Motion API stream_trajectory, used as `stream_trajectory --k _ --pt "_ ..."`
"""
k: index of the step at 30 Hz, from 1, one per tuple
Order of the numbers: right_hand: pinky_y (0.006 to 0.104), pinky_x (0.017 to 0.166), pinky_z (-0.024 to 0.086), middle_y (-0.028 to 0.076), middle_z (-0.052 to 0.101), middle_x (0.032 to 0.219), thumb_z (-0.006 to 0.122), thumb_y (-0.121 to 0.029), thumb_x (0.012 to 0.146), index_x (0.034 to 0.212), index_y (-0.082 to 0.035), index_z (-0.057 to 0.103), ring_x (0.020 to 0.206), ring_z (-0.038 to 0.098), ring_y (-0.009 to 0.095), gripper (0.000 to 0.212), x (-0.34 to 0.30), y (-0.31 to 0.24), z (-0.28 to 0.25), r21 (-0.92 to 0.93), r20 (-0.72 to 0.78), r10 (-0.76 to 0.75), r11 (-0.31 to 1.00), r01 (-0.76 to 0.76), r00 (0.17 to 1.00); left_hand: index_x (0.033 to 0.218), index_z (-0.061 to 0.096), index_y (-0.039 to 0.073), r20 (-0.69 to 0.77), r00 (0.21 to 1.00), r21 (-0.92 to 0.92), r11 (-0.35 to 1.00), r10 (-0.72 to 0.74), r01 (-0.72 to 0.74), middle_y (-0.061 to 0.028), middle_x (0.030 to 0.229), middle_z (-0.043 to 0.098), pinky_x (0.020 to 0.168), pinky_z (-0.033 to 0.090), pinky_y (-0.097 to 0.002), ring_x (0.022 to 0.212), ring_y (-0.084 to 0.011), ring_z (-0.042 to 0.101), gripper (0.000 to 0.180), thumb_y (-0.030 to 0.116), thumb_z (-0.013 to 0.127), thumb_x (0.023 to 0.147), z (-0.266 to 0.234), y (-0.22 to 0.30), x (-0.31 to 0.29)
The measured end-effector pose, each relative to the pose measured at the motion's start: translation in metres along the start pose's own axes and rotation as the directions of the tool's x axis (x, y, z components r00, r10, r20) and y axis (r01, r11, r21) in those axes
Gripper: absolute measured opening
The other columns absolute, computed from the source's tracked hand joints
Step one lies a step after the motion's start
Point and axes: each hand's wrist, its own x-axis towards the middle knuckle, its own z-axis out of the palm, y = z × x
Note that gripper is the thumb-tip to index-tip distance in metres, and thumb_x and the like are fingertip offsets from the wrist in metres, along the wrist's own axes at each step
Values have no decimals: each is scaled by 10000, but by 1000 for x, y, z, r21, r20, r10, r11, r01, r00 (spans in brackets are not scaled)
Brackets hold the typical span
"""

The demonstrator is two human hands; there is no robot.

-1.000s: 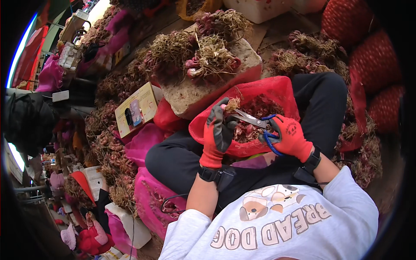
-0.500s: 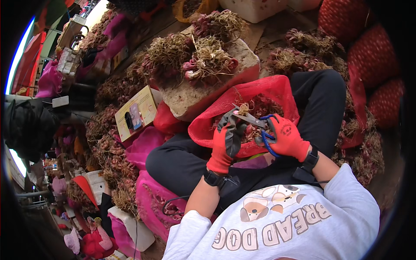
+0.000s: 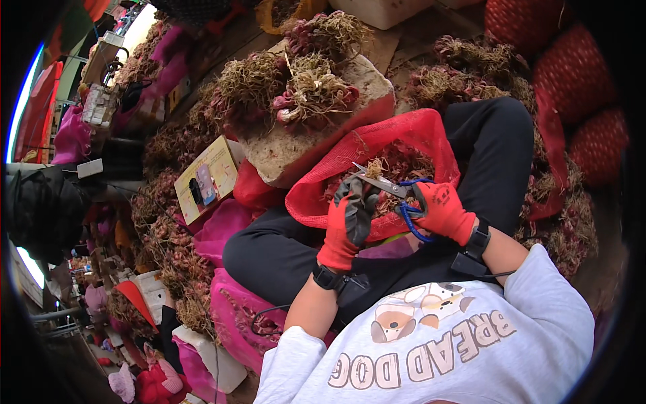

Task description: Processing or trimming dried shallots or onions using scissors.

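Note:
Both hands wear red gloves with dark palms. My right hand is closed round the blue-handled scissors, whose blades point left, a little apart at the tips. Close to the blades, my left hand is closed on a shallot; its dry, straw-coloured root tuft shows at the blades, while the bulb is mostly hidden by the fingers. Below both hands, the red mesh bag lies open between my legs with loose shallots inside.
Beyond the bag, bunches of rooted shallots lie on a pale foam block. A phone rests on a cardboard box to the left. Full red mesh sacks stand at right; more shallots are heaped at left.
The view has shifted slightly. The pale bulb end seen by the blades before is now out of sight, and the root tuft still shows there. Both hands keep their holds.

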Motion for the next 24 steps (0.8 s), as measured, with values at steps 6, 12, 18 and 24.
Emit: stream_trajectory --k 6,12,18,24 --pt "375 629 482 136 623 772 720 -386 752 935 -83 617 722 630 305 369 3 2 -3 339 94 67 936 -95 993 1096 516 24 96 969 -481 841 -229 247 -100 1019 598 767 494 -300 880 -210 600 176 45 519 921 -3 -16 -2" --pt "366 643 482 128 633 795 691 -380 797 931 -100 653 740 632 302 313 2 -16 -23 276 86 145 947 -163 986 1206 499 46 93 905 -962 197 -415 189 -51 1103 581 881 497 -268 977 -143 589 273 21 518 935 -5 2 10" --pt "347 650 487 114 635 792 662 -371 828 962 -107 649 718 645 246 296 4 -19 -18 206 75 78 974 -92 994 1291 457 65 50 944 -916 363 -326 174 -62 1237 530 984 443 -285 1128 -157 531 359 21 505 938 2 -12 5" --pt "299 640 474 36 608 785 616 -276 885 894 -64 590 659 573 79 214 -1 -2 -10 745 586 147 287 -601 797 1312 431 25 -107 969 -691 717 -221 87 -78 1225 527 975 441 -275 1139 -146 515 464 -64 559 876 -7 7 10"
